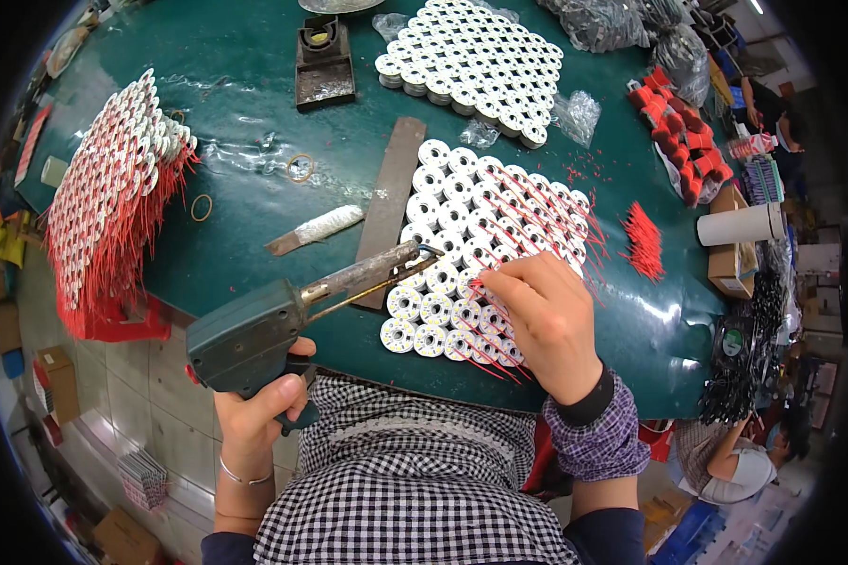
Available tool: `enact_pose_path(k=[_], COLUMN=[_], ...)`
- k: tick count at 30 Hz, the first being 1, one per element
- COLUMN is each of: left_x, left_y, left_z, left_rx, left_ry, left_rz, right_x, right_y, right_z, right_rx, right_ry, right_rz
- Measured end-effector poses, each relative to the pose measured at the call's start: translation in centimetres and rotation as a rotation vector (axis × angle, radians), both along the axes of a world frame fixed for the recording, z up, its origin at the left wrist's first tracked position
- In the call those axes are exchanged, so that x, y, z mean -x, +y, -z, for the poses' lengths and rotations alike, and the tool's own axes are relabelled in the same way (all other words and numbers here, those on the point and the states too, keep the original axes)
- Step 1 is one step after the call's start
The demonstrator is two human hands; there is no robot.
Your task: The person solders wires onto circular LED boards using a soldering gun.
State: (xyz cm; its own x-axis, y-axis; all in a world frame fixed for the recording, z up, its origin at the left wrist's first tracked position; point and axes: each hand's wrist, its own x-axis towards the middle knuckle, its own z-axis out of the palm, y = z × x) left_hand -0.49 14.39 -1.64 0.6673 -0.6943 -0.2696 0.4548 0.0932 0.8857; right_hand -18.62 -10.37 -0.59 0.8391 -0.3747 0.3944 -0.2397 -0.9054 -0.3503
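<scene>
My left hand (259, 414) is wrapped round the grip of a dark green soldering gun (245, 330). Its long metal barrel points right, with the tip over a block of round white LED boards (431, 337) set in close rows. My right hand (556, 320) is low above the same boards, thumb and forefinger pinching a thin red wire (477, 282) close to the soldering tip. Many boards on the block's right side carry red wires (537, 221) slanting across them. My right fingers hide some of the boards beneath.
A flat metal bar (396, 188) lies along the block's left side. Loose red wires (643, 240) are heaped at right. More white boards (471, 61) stand at the back, wired ones (113, 198) at left. A solder stand (325, 61) sits far back. A person (735, 461) is at lower right.
</scene>
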Motion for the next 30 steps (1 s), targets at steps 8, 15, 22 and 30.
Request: enact_pose_path(k=[8,15,22,30], left_x=[-0.1,-0.2,-0.4,-0.6], left_y=[0.0,-0.2,-0.5,-0.3], left_z=[0.0,0.3,0.6,0.7], left_rx=[0.001,-0.014,-0.038,0.0], left_ry=[-0.009,0.01,-0.027,0.035], left_rz=[-0.018,-0.016,-0.039,-0.018], right_x=[-0.4,-0.2,-0.1,0.1], right_y=[-1.3,-1.5,-2.5,-2.2], right_z=[0.4,1.3,2.0,-0.2], right_rx=[0.035,-0.02,-0.044,-0.052], right_ry=[0.221,0.138,0.07,0.019], right_rz=[-0.15,-0.111,-0.187,-0.111])
